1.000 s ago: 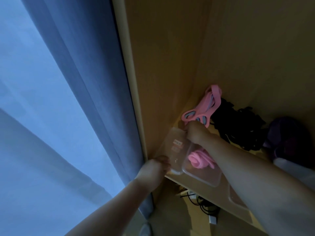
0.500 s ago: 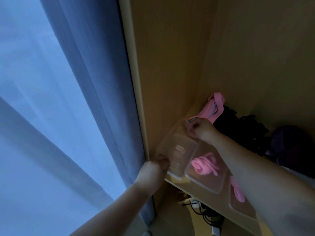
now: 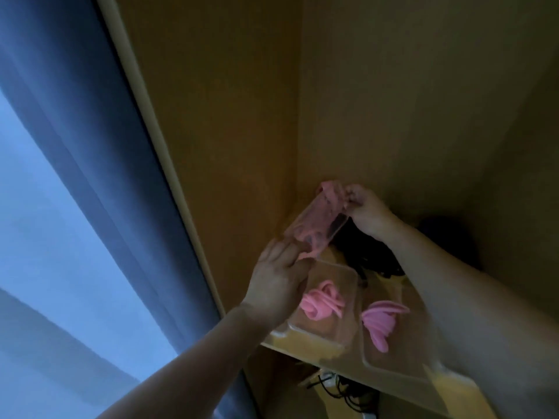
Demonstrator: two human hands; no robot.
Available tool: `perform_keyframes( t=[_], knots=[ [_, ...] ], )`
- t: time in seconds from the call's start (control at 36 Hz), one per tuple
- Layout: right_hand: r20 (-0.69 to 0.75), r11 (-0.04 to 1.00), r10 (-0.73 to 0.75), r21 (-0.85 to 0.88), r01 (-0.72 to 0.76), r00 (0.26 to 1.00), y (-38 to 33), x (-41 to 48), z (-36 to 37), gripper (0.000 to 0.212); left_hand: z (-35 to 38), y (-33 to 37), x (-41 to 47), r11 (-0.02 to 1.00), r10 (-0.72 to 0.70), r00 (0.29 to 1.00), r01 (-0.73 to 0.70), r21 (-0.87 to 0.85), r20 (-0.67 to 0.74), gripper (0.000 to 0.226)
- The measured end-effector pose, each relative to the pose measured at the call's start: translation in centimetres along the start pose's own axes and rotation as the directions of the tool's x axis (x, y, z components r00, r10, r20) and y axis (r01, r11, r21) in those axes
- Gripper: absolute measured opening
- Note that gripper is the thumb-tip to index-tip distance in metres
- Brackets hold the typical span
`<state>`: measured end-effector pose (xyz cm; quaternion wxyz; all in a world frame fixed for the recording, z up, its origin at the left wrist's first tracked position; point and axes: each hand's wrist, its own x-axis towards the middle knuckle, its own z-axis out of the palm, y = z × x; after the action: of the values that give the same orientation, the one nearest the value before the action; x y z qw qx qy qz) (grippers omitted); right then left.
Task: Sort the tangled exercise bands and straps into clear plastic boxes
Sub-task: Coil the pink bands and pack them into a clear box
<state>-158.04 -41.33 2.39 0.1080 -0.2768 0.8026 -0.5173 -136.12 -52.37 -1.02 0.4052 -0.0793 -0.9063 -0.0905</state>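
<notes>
Feeding a pink band into the tilted box.
Left hand (image 3: 276, 276) curls its fingers round the box's (image 3: 304, 226) low end; right hand (image 3: 367, 207) pinches the band (image 3: 330, 191) at the upper rim. Best to steady the box and tuck the band fully in before releasing.

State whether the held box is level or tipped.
Tipped: clear box slants upward, left hand gripping below, right hand pinching pink band above.

Shelf (image 3: 305, 346), front edge: left box (image 3: 348, 275) containing a coiled band (image 3: 322, 303); right box (image 3: 393, 358) beside it containing a second band (image 3: 381, 323). Tangled straps (image 3: 369, 252) behind both. Third box (image 3: 314, 225) tilted above the left rear corner, left hand (image 3: 278, 282) gripping its near end, right hand (image 3: 367, 210) pinching the third band (image 3: 331, 192) at its far end.
</notes>
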Motion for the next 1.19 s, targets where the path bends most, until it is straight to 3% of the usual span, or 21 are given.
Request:
perform_keyframes(
  t=[0.08, 0.14, 0.22, 0.36, 0.47, 0.69, 0.89, 1.11, 1.19],
  knots=[
    [-0.076, 1.000, 0.022, 0.008, -0.021, 0.997, 0.3, -1.1, -2.5, 0.035, 0.8, 1.0, 1.4, 0.998, 0.055, 0.998, -0.054, -0.030, 0.039, 0.017],
    [-0.115, 0.999, 0.042, 0.036, -0.038, 0.993, 0.8, -1.9, -4.1, 0.038, 1.7, 1.6, 2.0, 0.984, 0.125, 0.989, -0.113, -0.138, 0.084, 0.012],
    [-0.139, 0.996, 0.086, -0.021, -0.089, 0.987, 1.8, -3.3, -6.4, 0.041, 2.9, 3.2, 2.4, 0.943, 0.216, 0.940, -0.131, -0.306, 0.263, 0.020],
    [-0.066, 0.966, 0.142, -0.208, -0.153, 0.988, 4.2, -6.4, -8.3, 0.017, 5.4, 6.8, -0.3, 0.938, 0.226, 0.909, -0.106, -0.331, 0.351, 0.027],
    [0.029, 0.926, 0.190, -0.338, -0.170, 0.981, 7.1, -8.3, -7.7, 0.017, 6.3, 9.4, -2.4, 0.905, 0.241, 0.887, -0.058, -0.422, 0.394, 0.014],
    [0.131, 0.879, 0.206, -0.461, -0.125, 0.970, 10.4, -9.5, -5.4, 0.017, 6.9, 10.2, -5.2, 0.919, 0.213, 0.862, -0.016, -0.395, 0.460, 0.031],
    [0.171, 0.852, 0.195, -0.517, -0.081, 0.966, 10.2, -9.4, -5.1, 0.019, 7.2, 11.2, -5.9, 0.953, 0.173, 0.898, -0.050, -0.298, 0.404, 0.008],
    [0.199, 0.801, 0.273, -0.589, -0.108, 0.941, 10.6, -9.3, -5.1, 0.020, 7.8, 10.9, -6.9, 0.946, 0.160, 0.890, -0.015, -0.323, 0.426, 0.022],
    [0.188, 0.789, 0.284, -0.603, -0.118, 0.940, 10.6, -9.4, -5.4, 0.020, 7.4, 10.5, -6.6, 0.969, 0.114, 0.863, 0.012, -0.247, 0.492, 0.028]
  ],
)
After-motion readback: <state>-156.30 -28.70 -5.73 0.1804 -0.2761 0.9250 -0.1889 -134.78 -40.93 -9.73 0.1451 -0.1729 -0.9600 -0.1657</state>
